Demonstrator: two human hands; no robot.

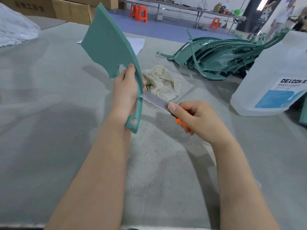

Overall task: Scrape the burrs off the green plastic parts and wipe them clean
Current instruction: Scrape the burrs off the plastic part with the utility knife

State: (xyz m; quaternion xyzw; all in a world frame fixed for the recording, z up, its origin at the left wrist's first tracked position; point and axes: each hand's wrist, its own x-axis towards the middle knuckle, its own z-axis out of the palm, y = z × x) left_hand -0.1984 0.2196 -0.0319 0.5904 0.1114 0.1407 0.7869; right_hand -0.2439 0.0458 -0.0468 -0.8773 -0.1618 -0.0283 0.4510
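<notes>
My left hand [124, 90] grips a green plastic part [108, 44], a curved fan-shaped panel held upright above the table. My right hand [194, 117] holds an orange-handled utility knife [157, 102], with the thumb pressed on the bare metal blade. The blade tip touches the part's curved right edge, just below my left fingers. A crumpled beige cloth [161, 82] lies on the table right behind the blade. A pile of more green parts [216, 55] sits at the back right.
A large translucent jug [274, 77] with a blue and white label stands at the right. A white paper sheet [136, 44] lies behind the held part. Thin shavings dot the grey table cover [49, 130]. Cardboard boxes [69, 9] and a plastic bag [15, 27] sit at the back left.
</notes>
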